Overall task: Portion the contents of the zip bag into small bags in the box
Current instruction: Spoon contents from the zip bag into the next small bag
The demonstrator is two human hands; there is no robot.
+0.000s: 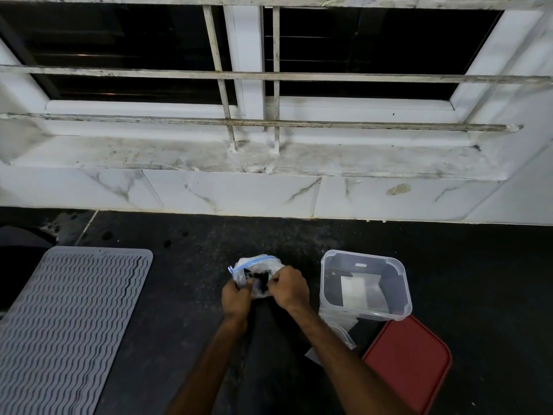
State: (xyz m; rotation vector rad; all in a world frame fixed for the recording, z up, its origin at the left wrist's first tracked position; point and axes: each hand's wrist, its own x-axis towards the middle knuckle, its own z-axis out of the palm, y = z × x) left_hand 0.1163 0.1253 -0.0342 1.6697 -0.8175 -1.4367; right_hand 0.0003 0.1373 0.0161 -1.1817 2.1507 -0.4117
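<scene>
While a barred window [269, 76] fills the upper half of the frame, a person works at the dark stone counter [191, 244] below it, portioning out a zip bag. A grey ribbed drying mat [68, 319] lies at lower left. A clear plastic box [401, 295] stands open right of centre, with its red lid [410, 363] flat on the counter at lower right.

The zip bag [257, 263], blue-striped at the seal and showing dark contents, is held at the centre, near the box but apart from it. Both hands are curled on it: the left hand [236, 298] grips its near left side, and the right hand [291, 287] pinches the plastic by the mouth.

A few clear small bags [341, 327] lie between box and lid, partly under the right forearm. A pale flat piece [354, 290] rests on the box floor; whether it is a filled bag cannot be told.

The step in hand appears to be working the zip bag open or drawing out a share. Next, a small bag must be picked up and held open to take it.
</scene>
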